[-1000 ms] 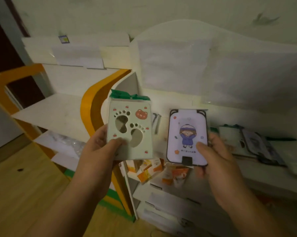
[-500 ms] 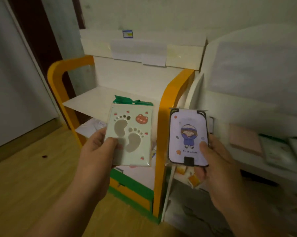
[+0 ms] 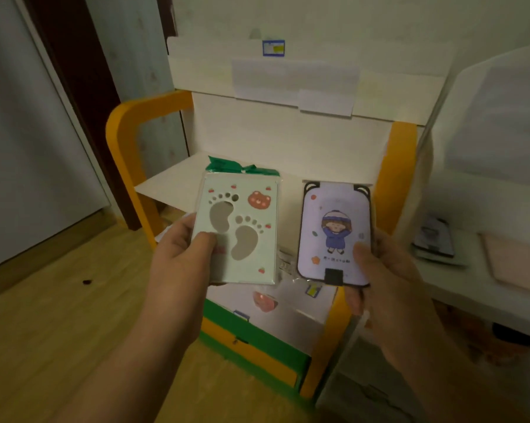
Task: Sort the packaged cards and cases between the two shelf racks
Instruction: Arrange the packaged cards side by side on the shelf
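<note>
Both hands now face the orange rack [image 3: 126, 138] head-on; the left hand [image 3: 178, 257] pinches the footprint card [image 3: 242, 230], the right hand [image 3: 389, 270] grips the cartoon case [image 3: 334, 233]; set each flat, unhurried, on its proper shelf.

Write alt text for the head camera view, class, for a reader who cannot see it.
A person's left hand holds a pale green packaged card with footprint cut-outs, and the right hand holds a lilac cartoon-girl case. Behind them stands an orange-framed shelf rack, with a white rack to its right.
</note>
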{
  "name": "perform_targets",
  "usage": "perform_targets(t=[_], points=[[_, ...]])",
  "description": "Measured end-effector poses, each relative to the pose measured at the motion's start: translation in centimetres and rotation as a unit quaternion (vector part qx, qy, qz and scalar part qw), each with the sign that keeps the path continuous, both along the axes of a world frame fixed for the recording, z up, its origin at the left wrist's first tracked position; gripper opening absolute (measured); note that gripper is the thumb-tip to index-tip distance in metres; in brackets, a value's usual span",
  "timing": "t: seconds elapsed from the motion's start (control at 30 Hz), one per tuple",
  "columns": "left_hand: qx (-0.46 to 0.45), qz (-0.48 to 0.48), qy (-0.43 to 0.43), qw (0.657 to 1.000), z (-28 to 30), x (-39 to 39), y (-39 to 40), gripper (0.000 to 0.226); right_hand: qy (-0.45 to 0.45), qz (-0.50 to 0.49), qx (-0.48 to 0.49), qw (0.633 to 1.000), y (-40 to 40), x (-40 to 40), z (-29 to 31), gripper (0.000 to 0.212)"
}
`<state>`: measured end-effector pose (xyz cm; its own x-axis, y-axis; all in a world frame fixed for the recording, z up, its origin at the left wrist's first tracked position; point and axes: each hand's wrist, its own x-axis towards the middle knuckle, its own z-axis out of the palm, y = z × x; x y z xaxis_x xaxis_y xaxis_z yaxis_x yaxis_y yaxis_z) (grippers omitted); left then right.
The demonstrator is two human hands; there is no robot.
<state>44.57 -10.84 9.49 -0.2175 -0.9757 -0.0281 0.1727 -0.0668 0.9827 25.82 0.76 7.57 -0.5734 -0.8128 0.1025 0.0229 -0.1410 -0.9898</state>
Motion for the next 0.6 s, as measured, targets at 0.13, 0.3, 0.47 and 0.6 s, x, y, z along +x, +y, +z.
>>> perform_targets(t=[0.13,0.3,0.47,0.6], points=[[-0.006,0.021,-0.008,1.000,-0.2,-1.5,-5.0,0.029,-0.006,-0.026,0.005,1.000,-5.1,-1.3,-0.6,0.026],[-0.001,0.033,-0.009,0.999,0.4,-3.6,-11.4,0.024,0.007,-0.033,0.013,0.999,-11.4,-3.0,-0.5,0.024],[-0.003,0.021,-0.009,1.000,0.8,-5.8,-16.8,0.020,-0.005,-0.055,0.031,0.998,-17.0,-4.7,-0.3,0.028],[0.009,0.004,-0.018,1.000,0.5,-6.9,-20.4,0.020,-0.020,-0.063,0.041,0.997,-19.8,-5.2,-0.2,0.032]])
